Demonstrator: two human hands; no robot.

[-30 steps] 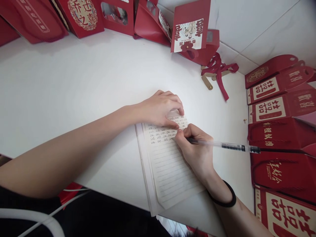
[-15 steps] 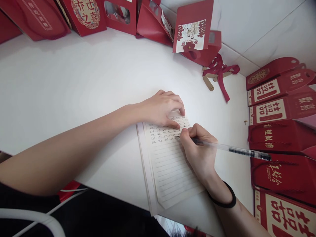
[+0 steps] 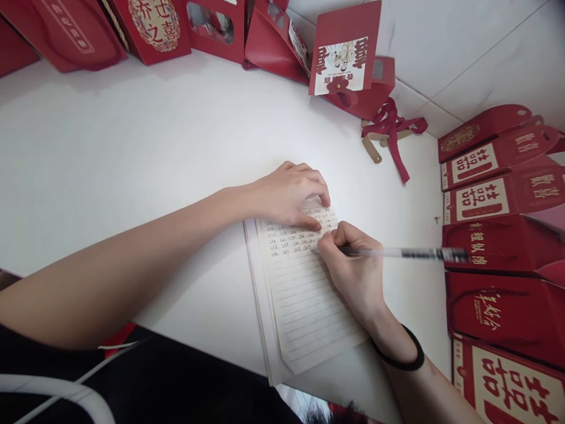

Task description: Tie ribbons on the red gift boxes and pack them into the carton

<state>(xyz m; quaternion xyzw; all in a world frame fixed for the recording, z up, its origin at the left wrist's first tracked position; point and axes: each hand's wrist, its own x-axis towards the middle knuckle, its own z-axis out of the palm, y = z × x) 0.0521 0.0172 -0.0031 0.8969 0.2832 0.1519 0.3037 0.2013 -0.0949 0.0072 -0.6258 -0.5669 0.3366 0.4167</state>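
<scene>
A lined notebook (image 3: pixel 309 306) lies open at the front edge of the white table, its upper rows filled with small handwritten figures. My left hand (image 3: pixel 295 191) rests across the top of the page, fingers spread and curved, thumb on the paper, holding nothing. Pinched in my right hand (image 3: pixel 355 265) is a clear pen (image 3: pixel 410 253) with a dark end, which points to the right. The pen's tip is at the last written row, partly hidden by my fingers. A black band (image 3: pixel 412 350) circles my right wrist.
Red gift boxes (image 3: pixel 489 241) line the right side, and red bags and boxes (image 3: pixel 154 29) stand along the back. A dark red ribbon (image 3: pixel 397 132) with tan tags (image 3: pixel 372 151) lies at the back right. White cables (image 3: pixel 57 388) hang at the lower left.
My right hand has shifted slightly left, and the pen's rear end has swung up and left. Another figure shows in the last written row. My left hand stays in place.
</scene>
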